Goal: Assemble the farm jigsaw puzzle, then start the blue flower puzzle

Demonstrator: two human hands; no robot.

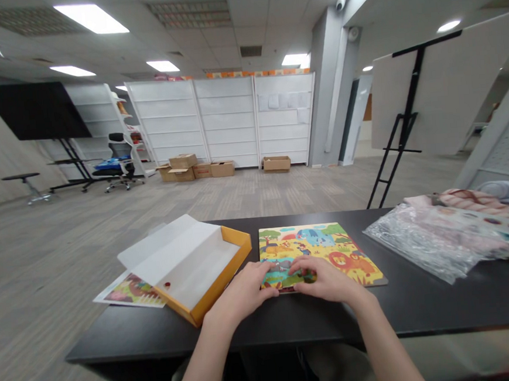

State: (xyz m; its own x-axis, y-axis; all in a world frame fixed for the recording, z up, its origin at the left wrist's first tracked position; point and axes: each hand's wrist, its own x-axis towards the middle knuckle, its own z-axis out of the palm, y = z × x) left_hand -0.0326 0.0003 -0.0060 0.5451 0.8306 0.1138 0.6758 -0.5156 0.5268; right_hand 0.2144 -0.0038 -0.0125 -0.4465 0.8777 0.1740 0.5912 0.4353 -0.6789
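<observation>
A colourful animal jigsaw puzzle [325, 249] lies flat on the black table [423, 312] in front of me. My left hand [245, 291] rests at the puzzle's near left corner, fingers lying flat on its edge. My right hand [325, 279] lies on the puzzle's near edge, fingers stretched over the pieces and pressing down. Neither hand holds anything apart from touching the puzzle. An open yellow box [199, 271] with a white lining and flipped-up lid sits just left of my left hand.
A printed picture sheet [128, 291] pokes out from under the box at the table's left end. A crinkled plastic bag [430, 241] with pink items lies at the right. Beyond the table are cardboard boxes [200, 166], an office chair [117, 160] and an easel [401, 123].
</observation>
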